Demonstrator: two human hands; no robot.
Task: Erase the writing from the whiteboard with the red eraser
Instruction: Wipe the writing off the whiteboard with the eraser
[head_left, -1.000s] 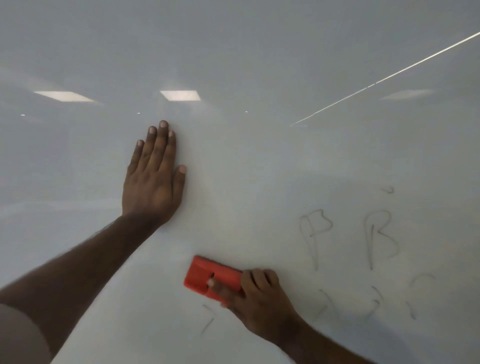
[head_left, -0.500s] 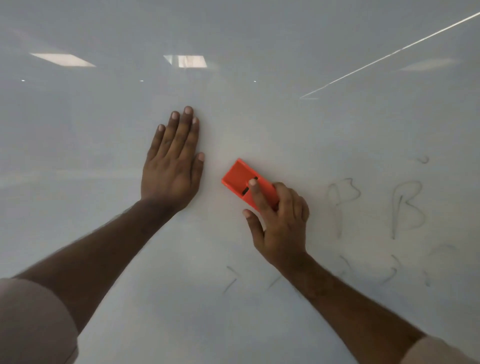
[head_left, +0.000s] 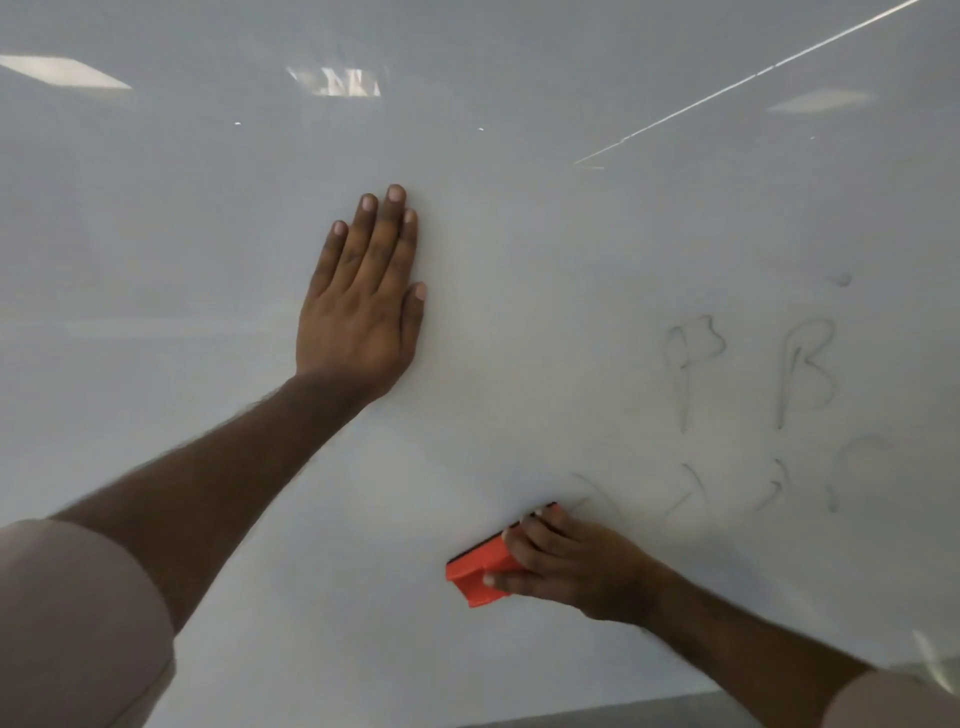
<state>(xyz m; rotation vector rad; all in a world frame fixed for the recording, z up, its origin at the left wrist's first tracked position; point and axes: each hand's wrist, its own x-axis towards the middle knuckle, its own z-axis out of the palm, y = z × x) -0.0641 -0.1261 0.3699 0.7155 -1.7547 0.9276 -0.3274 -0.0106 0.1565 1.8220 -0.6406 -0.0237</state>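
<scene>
Right hand (head_left: 576, 569) grips red eraser (head_left: 480, 569) against whiteboard (head_left: 519, 260); left hand (head_left: 363, 312) flat, faint writing (head_left: 753, 364) right.

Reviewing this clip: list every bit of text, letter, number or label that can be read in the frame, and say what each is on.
"P": faint, half-wiped letter on the whiteboard.
"B": faint letter to its right on the board.
Small mark above the "B": too faint to read.
Row of strokes below the letters: partly erased, not readable.
Red eraser in the right hand: no label visible.
Left hand lies flat on the board, covering no visible writing.
</scene>
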